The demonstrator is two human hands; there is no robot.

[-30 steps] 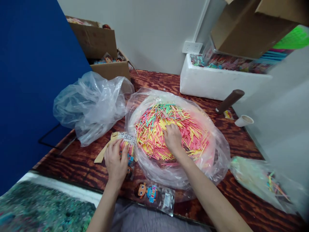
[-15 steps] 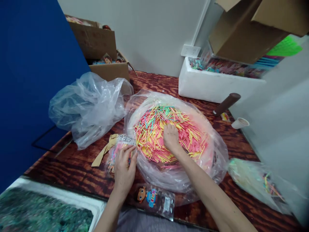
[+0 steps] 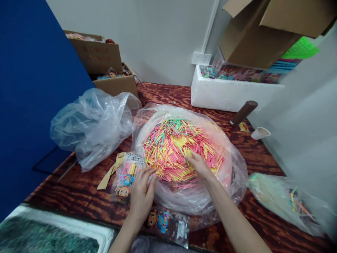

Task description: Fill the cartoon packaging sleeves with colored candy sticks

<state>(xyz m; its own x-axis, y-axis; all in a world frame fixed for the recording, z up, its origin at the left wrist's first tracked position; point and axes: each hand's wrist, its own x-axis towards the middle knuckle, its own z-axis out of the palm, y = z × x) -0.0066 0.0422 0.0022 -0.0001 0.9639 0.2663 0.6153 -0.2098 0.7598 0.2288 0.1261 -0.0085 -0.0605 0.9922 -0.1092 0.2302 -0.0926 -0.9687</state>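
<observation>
Right hand [image 3: 200,167] has drawn back slightly, fingers pinched on yellow sticks [image 3: 187,153]; left hand [image 3: 141,195], fingers apart, is beside a filled pouch [image 3: 128,177]; a flat pouch [image 3: 173,225] looks unfilled.

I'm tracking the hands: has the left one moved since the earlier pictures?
Yes, to the right: against the tan strip, the left hand now sits farther off, toward the colored sticks.

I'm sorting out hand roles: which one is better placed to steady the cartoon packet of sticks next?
Probably the left hand: it looks open and is right beside the packet. The right hand, farther off over the stick pile, pinches yellow sticks.
</observation>
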